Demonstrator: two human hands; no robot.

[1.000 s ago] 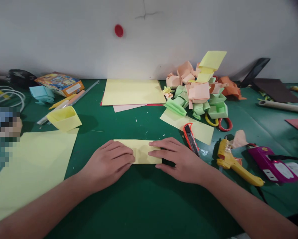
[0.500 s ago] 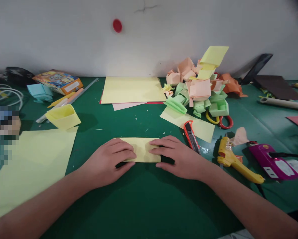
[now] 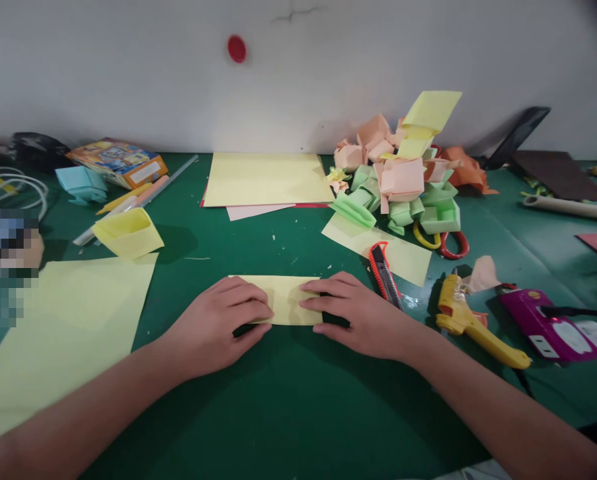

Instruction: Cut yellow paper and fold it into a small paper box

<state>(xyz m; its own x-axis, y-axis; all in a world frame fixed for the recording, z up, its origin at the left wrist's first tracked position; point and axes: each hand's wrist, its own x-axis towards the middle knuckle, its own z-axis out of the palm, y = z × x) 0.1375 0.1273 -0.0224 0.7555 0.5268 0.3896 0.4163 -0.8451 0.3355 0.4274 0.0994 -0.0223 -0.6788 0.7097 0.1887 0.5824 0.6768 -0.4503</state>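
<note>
A pale yellow folded paper strip (image 3: 287, 300) lies crosswise on the green table in front of me. On its left end rests my left hand (image 3: 228, 320), fingers slightly bent over the paper and thumb apart at the near edge. My right hand (image 3: 351, 313) covers the right end, its fingers stretched out and spread, with the thumb by the near corner. Neither hand is wrapped round the strip. Between the fingertips the middle of the paper shows. Just beyond my right hand lies an orange box cutter (image 3: 386, 273).
A yellow glue gun (image 3: 471, 323) and purple power strip (image 3: 553, 327) lie right. Folded paper pieces (image 3: 401, 180) are heaped behind, near scissors handles (image 3: 453, 245). Yellow sheets (image 3: 268, 180) lie at the back. Left are a large yellow sheet (image 3: 78, 327) and a folded yellow piece (image 3: 128, 233).
The view has shifted very slightly. Both hands and the paper strip stay in the same place.
</note>
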